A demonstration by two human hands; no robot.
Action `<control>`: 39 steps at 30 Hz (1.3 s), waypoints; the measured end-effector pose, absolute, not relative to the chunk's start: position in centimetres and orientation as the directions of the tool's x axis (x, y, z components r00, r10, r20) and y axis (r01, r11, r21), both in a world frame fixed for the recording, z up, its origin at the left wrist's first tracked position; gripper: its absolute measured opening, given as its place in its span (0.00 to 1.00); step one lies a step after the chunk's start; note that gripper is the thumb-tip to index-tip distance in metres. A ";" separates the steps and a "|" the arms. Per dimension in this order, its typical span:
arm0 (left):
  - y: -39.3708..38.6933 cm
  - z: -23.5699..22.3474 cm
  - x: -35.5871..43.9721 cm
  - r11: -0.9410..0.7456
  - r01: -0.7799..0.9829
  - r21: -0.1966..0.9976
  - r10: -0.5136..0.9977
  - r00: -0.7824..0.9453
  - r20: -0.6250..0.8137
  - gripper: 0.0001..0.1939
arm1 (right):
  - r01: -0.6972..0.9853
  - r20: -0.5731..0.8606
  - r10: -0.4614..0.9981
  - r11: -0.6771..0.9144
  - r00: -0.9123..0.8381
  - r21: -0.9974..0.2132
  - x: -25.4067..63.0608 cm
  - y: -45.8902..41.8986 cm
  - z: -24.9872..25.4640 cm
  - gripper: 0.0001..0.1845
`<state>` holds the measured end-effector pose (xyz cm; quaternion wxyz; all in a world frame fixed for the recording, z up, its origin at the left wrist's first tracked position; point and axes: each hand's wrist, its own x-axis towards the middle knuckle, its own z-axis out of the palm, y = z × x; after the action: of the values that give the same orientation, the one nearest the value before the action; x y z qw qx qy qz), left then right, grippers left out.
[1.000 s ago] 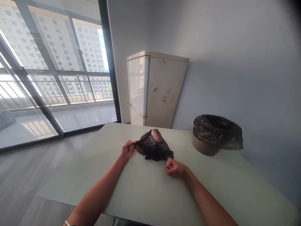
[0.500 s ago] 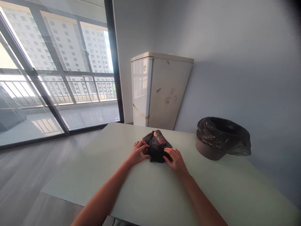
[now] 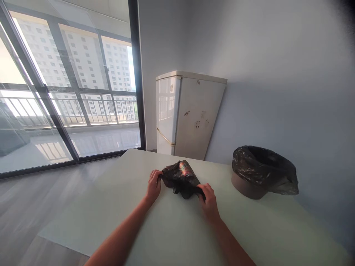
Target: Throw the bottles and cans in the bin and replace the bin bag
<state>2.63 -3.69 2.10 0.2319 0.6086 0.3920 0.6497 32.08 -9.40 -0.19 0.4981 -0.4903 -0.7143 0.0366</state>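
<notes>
A black plastic bag (image 3: 183, 184) lies on the pale green tabletop (image 3: 172, 225), its opening toward me. Inside it, under the thin film, a red can-like item (image 3: 185, 168) with print shows through; its exact kind is blurred. My left hand (image 3: 153, 184) is closed on the bag's left edge. On the other side my right hand (image 3: 208, 194) grips the right edge, fingers wrapped around the bunched plastic. Between the two hands the edge is stretched sideways. Whatever else the bag holds is hidden.
At the table's right stands a brown trash bin (image 3: 246, 184) lined with a black bag (image 3: 257, 166) that hangs over its rim. Beyond the far edge is a white refrigerator (image 3: 199, 114). Sliding glass doors (image 3: 74, 92) fill the left side, over a grey floor (image 3: 22, 214).
My hands have moved apart and now grasp the bag's edges. The bag's opening is pulled wider between them. The view has tilted slightly upward.
</notes>
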 end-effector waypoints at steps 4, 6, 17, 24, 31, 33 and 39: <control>-3.1 1.9 2.2 -0.553 0.235 0.799 0.752 -0.273 0.600 0.11 | 0.590 0.649 0.741 0.450 0.172 -0.670 32.6 -9.3 0.1 0.11; -3.0 1.8 2.1 -0.533 0.265 0.803 0.740 -0.314 0.595 0.11 | 0.551 0.624 0.741 0.422 0.247 -0.720 33.0 -9.2 0.1 0.08; -4.0 2.3 3.2 -0.746 0.491 0.449 0.618 0.262 0.741 0.21 | 0.550 0.634 0.663 0.381 0.397 -0.743 33.2 -9.4 0.5 0.17; -3.6 1.2 4.0 -0.854 0.468 0.229 0.438 0.407 0.801 0.15 | 0.681 0.756 0.574 0.691 -0.314 -0.242 31.1 -9.8 0.9 0.12; -4.4 1.9 3.2 -0.853 0.475 0.218 0.425 0.388 0.818 0.17 | 0.710 0.738 0.598 0.663 -0.312 -0.238 30.5 -9.3 -0.1 0.13; -4.3 1.7 3.0 -0.805 0.524 0.278 0.492 0.327 0.807 0.19 | 0.702 0.766 0.600 0.647 -0.228 -0.298 31.1 -9.3 0.1 0.13; -3.8 1.2 3.2 -0.697 0.616 0.367 0.583 0.189 0.790 0.21 | 0.745 0.821 0.568 0.523 0.057 -0.413 32.3 -9.4 0.6 0.10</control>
<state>3.21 -3.77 1.24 -0.0162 0.7709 0.3888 0.5043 32.32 -9.43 0.58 0.5448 -0.4815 -0.6817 -0.0816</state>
